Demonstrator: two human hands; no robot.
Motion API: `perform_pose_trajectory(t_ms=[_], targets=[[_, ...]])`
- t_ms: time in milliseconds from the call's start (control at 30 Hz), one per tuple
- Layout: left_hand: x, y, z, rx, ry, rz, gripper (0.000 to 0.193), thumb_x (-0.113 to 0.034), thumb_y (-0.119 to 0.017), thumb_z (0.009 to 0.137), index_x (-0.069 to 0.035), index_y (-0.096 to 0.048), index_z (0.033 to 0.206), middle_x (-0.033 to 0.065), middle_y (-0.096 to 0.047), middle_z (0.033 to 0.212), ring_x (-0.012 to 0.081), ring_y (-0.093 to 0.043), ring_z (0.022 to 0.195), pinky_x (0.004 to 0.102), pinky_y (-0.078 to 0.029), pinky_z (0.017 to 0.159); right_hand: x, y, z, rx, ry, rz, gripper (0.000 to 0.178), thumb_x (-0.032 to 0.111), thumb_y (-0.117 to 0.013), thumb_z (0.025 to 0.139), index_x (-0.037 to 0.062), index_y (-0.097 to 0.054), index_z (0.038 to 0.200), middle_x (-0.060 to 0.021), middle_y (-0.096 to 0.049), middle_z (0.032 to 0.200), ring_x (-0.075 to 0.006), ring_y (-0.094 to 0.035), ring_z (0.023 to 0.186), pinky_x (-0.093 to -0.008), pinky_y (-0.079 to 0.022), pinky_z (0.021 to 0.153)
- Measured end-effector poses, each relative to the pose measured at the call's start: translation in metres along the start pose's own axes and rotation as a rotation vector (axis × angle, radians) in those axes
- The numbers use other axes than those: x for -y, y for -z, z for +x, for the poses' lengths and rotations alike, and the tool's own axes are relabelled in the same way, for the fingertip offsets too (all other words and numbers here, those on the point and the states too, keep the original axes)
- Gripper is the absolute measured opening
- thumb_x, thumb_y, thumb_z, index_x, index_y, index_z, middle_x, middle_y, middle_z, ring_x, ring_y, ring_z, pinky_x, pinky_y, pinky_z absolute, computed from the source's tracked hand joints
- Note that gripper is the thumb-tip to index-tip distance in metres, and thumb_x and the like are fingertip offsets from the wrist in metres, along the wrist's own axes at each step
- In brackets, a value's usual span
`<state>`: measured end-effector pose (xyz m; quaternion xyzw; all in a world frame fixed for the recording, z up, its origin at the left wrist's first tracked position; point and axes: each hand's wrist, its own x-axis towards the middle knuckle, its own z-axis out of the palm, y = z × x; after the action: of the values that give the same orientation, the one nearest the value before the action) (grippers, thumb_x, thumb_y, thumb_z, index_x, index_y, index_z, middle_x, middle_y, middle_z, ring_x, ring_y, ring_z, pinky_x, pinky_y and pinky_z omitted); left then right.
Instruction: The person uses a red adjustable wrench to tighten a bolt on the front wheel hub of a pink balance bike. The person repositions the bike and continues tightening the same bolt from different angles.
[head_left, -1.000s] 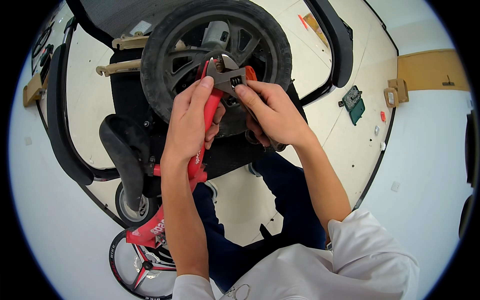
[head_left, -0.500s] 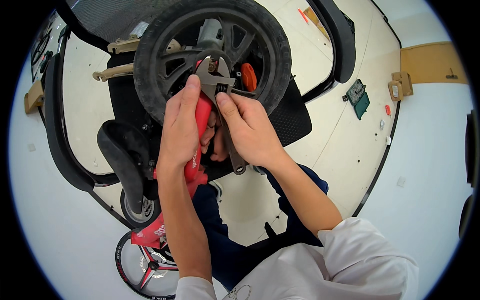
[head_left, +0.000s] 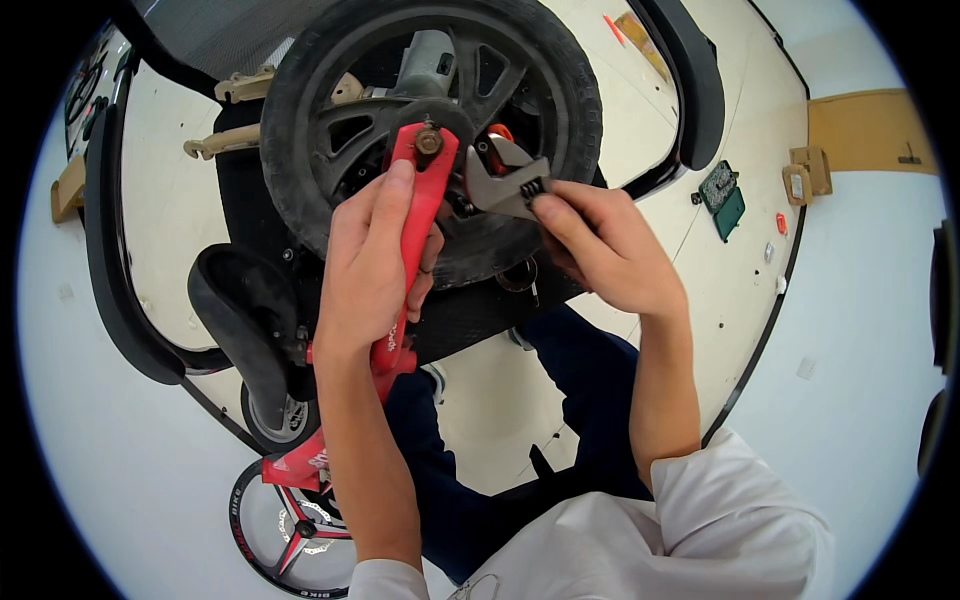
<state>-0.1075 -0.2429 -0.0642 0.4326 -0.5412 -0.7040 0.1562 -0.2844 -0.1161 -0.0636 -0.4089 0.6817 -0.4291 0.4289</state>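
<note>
My left hand point(head_left: 370, 265) is closed around a red metal frame arm point(head_left: 428, 205), thumb along its edge near the top. A rusty axle nut point(head_left: 429, 142) sits at the arm's upper end, over the hub of a black spoked wheel point(head_left: 300, 150) lying flat on a dark seat. To the right, my right hand point(head_left: 615, 245) grips an adjustable wrench point(head_left: 505, 190), thumb by its adjusting screw. The wrench's jaws are apart from the nut and point up and left over the wheel. An orange part point(head_left: 501, 132) shows partly behind the wrench; its handle is hidden by my hand.
Black chair armrests point(head_left: 690, 85) flank the wheel. A black saddle point(head_left: 235, 320) and a small wheel point(head_left: 285, 420) are at the left, with a red-and-black spoked wheel point(head_left: 240, 520) below. On the floor at right lie a green case point(head_left: 728, 210) and cardboard boxes point(head_left: 815, 165).
The wrench has come off the nut and moved right with my right hand, its jaws tilting left. My left thumb no longer touches the wrench; that hand stays on the red arm.
</note>
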Motion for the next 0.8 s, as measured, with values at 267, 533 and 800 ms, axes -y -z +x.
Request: perform_pose_trajectory(t_ms=[267,533,800], targets=[[0.002,-0.005,0.009,-0.153,-0.308,-0.021,0.032,-0.031,-0.064,0.097,0.001,-0.064,0.089,0.0046,-0.058,0.069,0.0115,-0.056,0.05,0.0226,-0.044,0.045,0.004,0.02,-0.002,0.004,0.111,-0.297,0.036,0.026,-0.06,0.1,-0.005,-0.063,0.082,-0.0144,-0.049,0.057,-0.0231,-0.041,0.049,-0.0335,-0.037,0.05],[0.005,-0.006,0.017,-0.389,-0.83,0.453,0.019,-0.007,-0.078,0.08,-0.006,-0.076,0.098,0.0066,-0.063,0.097,0.0157,-0.064,0.081,0.0257,-0.051,0.065,0.004,0.018,-0.005,-0.059,0.086,-0.178,0.036,0.027,-0.06,0.1,-0.0044,-0.063,0.082,-0.0116,-0.051,0.058,-0.0186,-0.042,0.051,-0.0324,-0.037,0.051],[-0.001,0.003,0.022,-0.286,-0.916,0.548,0.014,-0.001,-0.072,0.083,-0.001,-0.073,0.097,0.008,-0.064,0.095,0.0199,-0.066,0.084,0.0287,-0.052,0.076,0.011,0.034,0.015,0.065,0.327,-0.428,0.04,0.027,-0.056,0.101,-0.0027,-0.058,0.076,-0.008,-0.046,0.053,-0.0158,-0.041,0.047,-0.0298,-0.034,0.048]])
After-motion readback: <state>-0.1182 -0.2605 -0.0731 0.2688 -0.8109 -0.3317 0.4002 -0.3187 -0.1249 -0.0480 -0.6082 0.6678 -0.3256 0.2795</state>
